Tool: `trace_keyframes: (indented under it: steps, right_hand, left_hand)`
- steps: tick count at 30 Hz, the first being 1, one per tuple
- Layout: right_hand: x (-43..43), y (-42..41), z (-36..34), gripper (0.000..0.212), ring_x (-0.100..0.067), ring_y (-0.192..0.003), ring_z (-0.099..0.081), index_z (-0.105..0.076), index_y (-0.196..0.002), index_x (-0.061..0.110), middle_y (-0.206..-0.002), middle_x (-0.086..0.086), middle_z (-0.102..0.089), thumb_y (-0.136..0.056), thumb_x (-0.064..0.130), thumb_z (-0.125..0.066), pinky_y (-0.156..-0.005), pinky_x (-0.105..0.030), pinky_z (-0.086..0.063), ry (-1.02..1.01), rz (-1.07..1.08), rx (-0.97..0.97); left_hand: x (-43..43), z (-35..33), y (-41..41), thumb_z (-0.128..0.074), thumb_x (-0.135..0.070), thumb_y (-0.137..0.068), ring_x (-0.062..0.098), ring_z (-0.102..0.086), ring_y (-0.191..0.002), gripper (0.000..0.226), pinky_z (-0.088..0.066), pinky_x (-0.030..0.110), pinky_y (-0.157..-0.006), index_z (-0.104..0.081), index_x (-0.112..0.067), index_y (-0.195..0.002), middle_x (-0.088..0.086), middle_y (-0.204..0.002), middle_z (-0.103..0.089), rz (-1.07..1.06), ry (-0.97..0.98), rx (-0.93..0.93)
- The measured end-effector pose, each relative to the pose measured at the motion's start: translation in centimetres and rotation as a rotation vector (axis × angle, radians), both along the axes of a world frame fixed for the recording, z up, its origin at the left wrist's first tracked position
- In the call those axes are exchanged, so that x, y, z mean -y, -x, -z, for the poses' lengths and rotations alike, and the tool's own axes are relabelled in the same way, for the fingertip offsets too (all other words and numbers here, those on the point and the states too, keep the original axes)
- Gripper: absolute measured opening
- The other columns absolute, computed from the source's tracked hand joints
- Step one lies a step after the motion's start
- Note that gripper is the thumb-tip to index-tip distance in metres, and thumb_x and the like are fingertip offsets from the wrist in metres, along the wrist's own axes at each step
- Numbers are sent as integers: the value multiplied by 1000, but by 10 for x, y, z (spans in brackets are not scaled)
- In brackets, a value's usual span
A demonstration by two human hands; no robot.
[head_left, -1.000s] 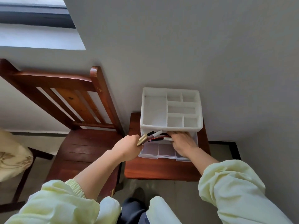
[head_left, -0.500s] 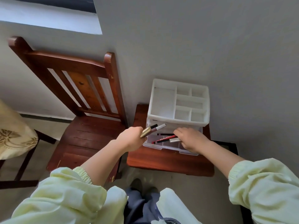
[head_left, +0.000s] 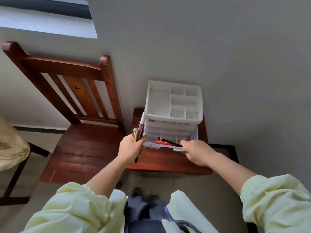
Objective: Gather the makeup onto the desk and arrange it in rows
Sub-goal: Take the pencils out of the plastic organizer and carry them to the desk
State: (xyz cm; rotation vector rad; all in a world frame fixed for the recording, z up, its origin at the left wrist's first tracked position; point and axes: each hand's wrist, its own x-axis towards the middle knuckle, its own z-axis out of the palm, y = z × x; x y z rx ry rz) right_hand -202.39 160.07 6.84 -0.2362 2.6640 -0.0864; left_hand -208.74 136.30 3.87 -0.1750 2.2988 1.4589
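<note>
Several slim makeup sticks (head_left: 138, 130) clenched upright in the left hand (head_left: 130, 148), just left of the white organizer (head_left: 173, 101): a gold tube (head_left: 135, 134), a pink tube with a white cap (head_left: 142, 120), and something dark poking out below the fist. Right hand (head_left: 198, 152) at the front of the organizer's pulled-out bottom drawer (head_left: 168, 133), fingers curled round a silver-capped stick (head_left: 179, 149). Red pencil (head_left: 163, 142) and black pencil (head_left: 168, 141) slanting from the drawer to those same fingers, probably in the same grip, though not plain to see. Nothing else made out in the drawer or in the organizer's top tray. Organizer on a low wooden tabletop (head_left: 168, 160) against the wall, wooden chair (head_left: 80, 148) to its left.

Judging by this: gathering well under way, likely close to done at this organizer. Left to do: lifting out the last sticks, carrying both handfuls over, laying everything in rows. No row begun anywhere in view. Whether this tabletop counts as the desk, impossible to tell.
</note>
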Motion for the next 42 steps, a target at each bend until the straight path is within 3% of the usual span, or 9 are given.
trace_keyframes:
  steps: [3, 7, 10, 13, 16, 19, 33, 39, 42]
  right_hand:
    - [5, -9, 5, 12, -35, -89, -62, -35, -89, 16, -98, -15, -66, -95, 14, -45, -63, -34, -36, 45, 63, -27]
    - [8, -17, 7, 9, -35, -86, -62, -36, -91, 16, -96, -15, -67, -95, 13, -44, -62, -34, -36, 55, 107, -77]
    - [5, -23, 6, 8, -35, -85, -61, -37, -91, 15, -97, -14, -65, -93, 10, -43, -62, -37, -38, 50, 134, -88]
    - [-1, -24, 4, 8, -34, -93, -60, -46, -100, 11, -107, -11, -62, -93, 8, -44, -65, -34, -35, 71, 167, -103]
    - [-5, -18, 5, 18, -33, -106, -58, -50, -112, 9, -118, -10, -60, -94, 10, -45, -69, -30, -32, 75, 201, -112]
    - [-10, -7, 7, 24, -33, -109, -57, -50, -119, 9, -124, -12, -59, -96, 13, -46, -71, -31, -32, 50, 240, -109]
    - [-23, 47, 9, 23, -31, -107, -57, -53, -113, 11, -119, -9, -58, -93, 7, -43, -81, -35, -43, 8, 277, -88]
    - [-30, 45, 12, 25, -33, -106, -57, -52, -115, 13, -120, -9, -58, -94, 6, -42, -81, -35, -42, 54, 310, -63]
    - [-31, 40, 6, 14, -32, -94, -58, -51, -101, 17, -103, -10, -58, -95, 9, -41, -71, -35, -39, 142, 386, -36]
  left_hand:
    - [-6, 3, -8, -64, -32, -89, 27, -65, -59, 28, -51, 29, -57, -57, -10, -73, 12, -67, -68, -24, -11, 1]
    - [-11, 7, -16, -64, -31, -91, 6, -55, -49, 29, -42, 14, -48, -55, -12, -71, 2, -60, -57, -2, -11, -38]
    - [-14, 7, -19, -64, -31, -91, 20, -65, -66, 28, -47, 21, -56, -65, -3, -86, 10, -72, -67, 43, -24, -49]
    - [-18, 8, -16, -64, -32, -90, 31, -59, -64, 34, -46, 38, -61, -55, -5, -72, 13, -67, -61, 80, -8, -98]
    - [-22, 7, -13, -64, -31, -90, 14, -39, -54, 39, -34, 29, -56, -40, -17, -63, -3, -59, -44, 139, 21, -129]
    - [-26, 7, -7, -63, -32, -91, 11, -37, -56, 38, -33, 27, -56, -40, -20, -63, -5, -60, -43, 168, 32, -126]
    - [-41, 3, 43, -62, -21, -91, 11, -38, -55, 36, -32, 26, -55, -41, -26, -62, -7, -58, -43, 223, 105, -187]
    - [-44, 7, 49, -60, -21, -91, 12, -40, -56, 26, -34, 27, -55, -49, -12, -69, -4, -59, -47, 246, 142, -180]
    - [-43, 5, 51, -60, -24, -92, 14, -47, -55, 24, -39, 25, -54, -54, -8, -75, -2, -60, -53, 230, 132, -204]
